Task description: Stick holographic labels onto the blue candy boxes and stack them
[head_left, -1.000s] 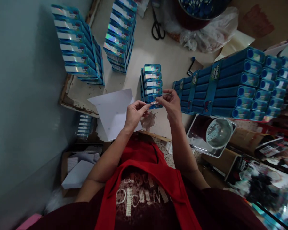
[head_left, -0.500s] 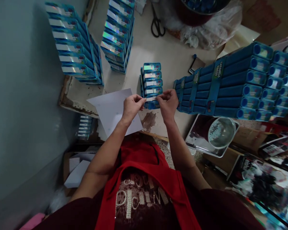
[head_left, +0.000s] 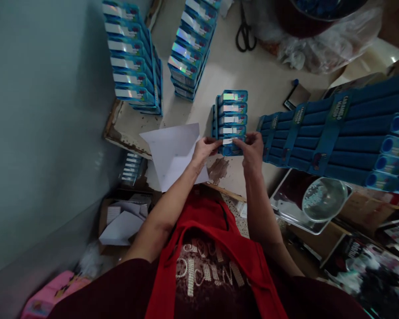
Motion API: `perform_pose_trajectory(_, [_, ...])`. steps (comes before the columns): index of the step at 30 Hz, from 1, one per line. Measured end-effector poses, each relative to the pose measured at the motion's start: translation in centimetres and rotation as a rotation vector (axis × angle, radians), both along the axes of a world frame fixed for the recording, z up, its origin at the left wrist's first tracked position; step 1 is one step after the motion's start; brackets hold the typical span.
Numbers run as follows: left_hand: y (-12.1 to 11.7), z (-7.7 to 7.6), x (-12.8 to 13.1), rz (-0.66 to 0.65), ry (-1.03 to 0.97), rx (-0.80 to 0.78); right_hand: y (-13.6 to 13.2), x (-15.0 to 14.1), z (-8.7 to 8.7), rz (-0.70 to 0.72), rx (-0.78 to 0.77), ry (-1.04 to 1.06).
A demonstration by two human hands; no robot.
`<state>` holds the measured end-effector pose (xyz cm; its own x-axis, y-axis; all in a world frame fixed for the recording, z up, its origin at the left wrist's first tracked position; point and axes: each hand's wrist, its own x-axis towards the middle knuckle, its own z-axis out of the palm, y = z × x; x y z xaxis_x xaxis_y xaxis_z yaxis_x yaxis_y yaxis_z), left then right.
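Note:
A small stack of blue printed boxes point(head_left: 233, 119) stands on the worktable, its narrow ends facing me. Pale, shiny labels run across those ends. One such label point(head_left: 227, 141) lies across the second box from the bottom. My left hand point(head_left: 203, 150) is closed, its fingertips pinched at that label's left end. My right hand point(head_left: 253, 148) is closed too, with the thumb on the label's right part and the other fingers curled by the stack's side. A large white sheet point(head_left: 177, 155) lies on the table, partly behind my left hand.
Two taller stacks of labelled blue boxes point(head_left: 129, 55) point(head_left: 189, 48) stand at the back left. A long banded pile of blue boxes point(head_left: 319, 133) fills the right. Black scissors point(head_left: 246, 37) lie behind. A metal bowl point(head_left: 324, 199) sits on a tray point(head_left: 282, 190) at lower right.
The camera view has shifted, so everything appears further right. The label my hands were holding at both ends now looks flatter against the box, with my right thumb over it.

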<state>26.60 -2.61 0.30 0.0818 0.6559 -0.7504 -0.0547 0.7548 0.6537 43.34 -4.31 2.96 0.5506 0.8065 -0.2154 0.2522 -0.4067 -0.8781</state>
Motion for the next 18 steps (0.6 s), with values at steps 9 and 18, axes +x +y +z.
perform_pose_trajectory(9, [7.4, -2.2, -13.9, -0.764, 1.011, 0.536, -0.4, 0.1, 2.4, 0.054, 0.017, -0.114])
perform_pose_trajectory(18, [-4.4, -3.1, -17.7, -1.066, 0.904, 0.735, -8.4, -11.1, 1.0, 0.120, -0.524, 0.547])
